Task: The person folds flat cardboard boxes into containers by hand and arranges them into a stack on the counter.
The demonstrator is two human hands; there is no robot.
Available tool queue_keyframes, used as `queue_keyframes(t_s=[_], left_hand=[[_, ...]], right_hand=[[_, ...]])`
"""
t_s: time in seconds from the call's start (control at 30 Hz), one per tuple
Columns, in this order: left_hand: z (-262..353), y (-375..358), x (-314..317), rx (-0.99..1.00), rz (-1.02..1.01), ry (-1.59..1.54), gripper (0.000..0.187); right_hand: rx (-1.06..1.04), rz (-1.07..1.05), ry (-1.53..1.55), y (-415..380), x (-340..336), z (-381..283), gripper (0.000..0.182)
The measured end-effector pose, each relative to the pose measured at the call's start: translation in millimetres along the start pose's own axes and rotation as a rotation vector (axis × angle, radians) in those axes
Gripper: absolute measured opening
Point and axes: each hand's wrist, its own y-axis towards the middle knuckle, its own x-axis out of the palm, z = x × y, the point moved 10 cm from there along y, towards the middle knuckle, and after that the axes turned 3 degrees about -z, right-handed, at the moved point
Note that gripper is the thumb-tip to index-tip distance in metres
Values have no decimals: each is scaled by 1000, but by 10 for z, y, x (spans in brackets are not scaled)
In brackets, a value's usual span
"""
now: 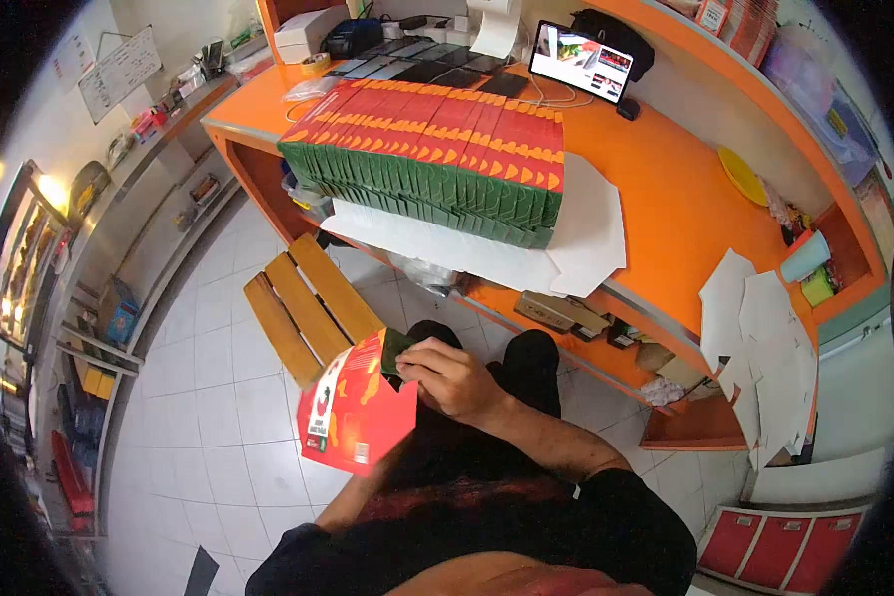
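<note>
A red printed paper carton (368, 407) with orange shapes, a white label and a dark green end flap (395, 353) is held tilted above my lap. My right hand (452, 379) is closed, its fingers pinching the green flap at the carton's upper right corner. My left forearm (351, 500) runs up behind the carton; the carton hides my left hand and its fingers. Ahead on the orange counter (656, 214) stands a long, tight row of similar red and green cartons (422, 159), resting on white sheets (591, 219).
A slatted wooden stool (313, 308) stands ahead of my knees. A lit tablet (581, 62) and a yellow plate (742, 177) are at the counter's back. White paper sheets (760, 358) hang over its right end. Shelves (179, 129) line the left wall above the tiled floor (204, 397).
</note>
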Motion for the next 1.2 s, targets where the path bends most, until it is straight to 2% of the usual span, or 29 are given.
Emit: queue_keyframes(t_s=[0.17, 0.2, 0.3, 0.37, 0.43, 0.47, 0.5, 0.6, 0.63, 0.67, 0.73, 0.77, 0.83, 0.93, 1.03, 1.1, 1.13, 1.17, 1.2], left_hand=[[55, 35, 114, 3, 85, 165, 18], [-83, 65, 174, -147, 49, 23, 18], [-550, -57, 376, -153, 36, -353, 34], [-206, 105, 83, -99, -19, -228, 36], [343, 213, -288, -233, -83, -353, 39], [339, 201, -308, -222, -53, -381, 38], [314, 186, -312, -210, -24, -411, 38], [19, 141, -224, -206, 40, -462, 37], [-172, 126, -148, -230, 47, -455, 37], [-497, 67, -42, -299, 34, -412, 38], [-477, 69, -49, -110, -48, -173, 39], [-487, 48, -4, -69, -56, -19, 39], [-412, 35, 62, 12, -75, 290, 39], [-489, 122, 91, -197, -143, 91, 42], [-416, 208, -9, -63, 61, -163, 43], [-543, 177, 43, -133, 41, -288, 43], [-383, 268, -31, -164, 30, -349, 43], [-347, 256, -45, -405, -30, -346, 43], [-370, 225, 15, -388, 35, -784, 41]], right_hand=[[52, 80, 15, -56, 106, -18, 17], [66, 79, 9, -71, 119, -5, 17], [146, 86, 74, -114, 125, 111, 17], [259, 103, 228, -182, 102, 282, 17], [248, 118, 284, -167, 26, 314, 18], [247, 126, 312, -174, 6, 318, 18], [288, 104, 416, -182, 76, 371, 25], [241, 32, 454, -111, 72, 219, 36], [184, 9, 359, -45, 35, 105, 42], [198, 30, 366, -66, 33, 128, 42], [219, 68, 380, -104, 36, 158, 43], [330, 108, 483, -160, 28, 235, 41], [305, 150, 457, -149, -10, 226, 36], [308, 180, 413, -166, -18, 237, 28], [282, 138, 324, -147, 9, 231, 22], [217, 89, 195, -149, 40, 166, 22], [163, 63, 100, -151, 58, 117, 23], [108, 38, 6, -147, 81, 59, 24], [110, 31, -32, -145, 89, 41, 25]])
